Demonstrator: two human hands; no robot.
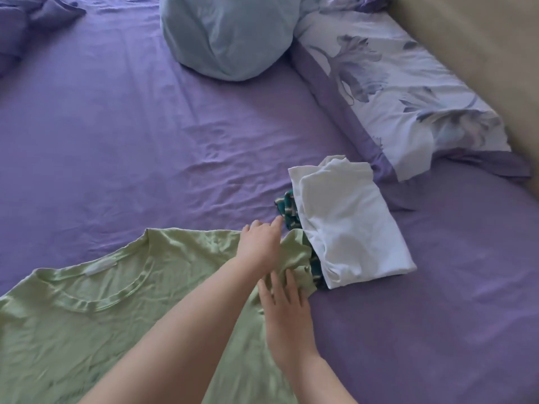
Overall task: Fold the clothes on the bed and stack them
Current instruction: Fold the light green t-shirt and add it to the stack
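Note:
A light green T-shirt [96,310] lies spread flat on the purple bed sheet [116,135], its neckline toward the far side. My left hand [259,243] rests flat on the shirt's right shoulder, fingers straight and pointing to the sleeve. My right hand [284,301] lies just below it with straight fingers on the bunched right sleeve [300,258]. Right beside the sleeve stands a small stack: a folded white garment [347,228] on top of a folded dark teal patterned garment [287,208], of which only the left edge shows.
A floral pillow [393,91] lies along the right behind the stack, by a beige wall [481,53]. A rounded light blue cushion [230,36] sits at the top centre. Crumpled purple bedding [26,21] fills the top left corner.

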